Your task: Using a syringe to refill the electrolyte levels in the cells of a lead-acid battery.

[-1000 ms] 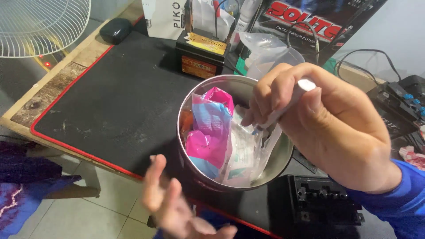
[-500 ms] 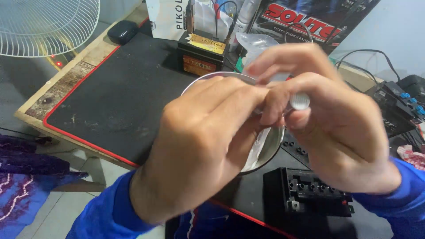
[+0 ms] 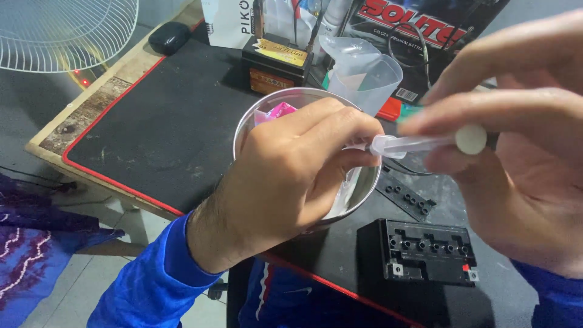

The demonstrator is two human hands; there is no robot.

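A small clear syringe [image 3: 419, 144] with a round white plunger end is held level above the right rim of a steel bowl [image 3: 364, 188]. Its plunger end is pinched in the fingers of the right hand [image 3: 522, 158], while its front end is closed on by the fingertips of the left hand [image 3: 291, 176]; the tip is hidden behind those fingers. The syringe looks blurred, and its contents cannot be made out. Most of the bowl is covered by the left hand; only a pink packet [image 3: 276, 112] is seen at its far rim. The right hand is cut off by the top and right edges of the view. The bowl stands on a black mat [image 3: 158, 127] with a red border, near the front edge of the table. Just right of the bowl a black battery [image 3: 425, 252] lies, and behind it a clear jug [image 3: 364, 76] stands. Open mat is left on the bowl's left side.
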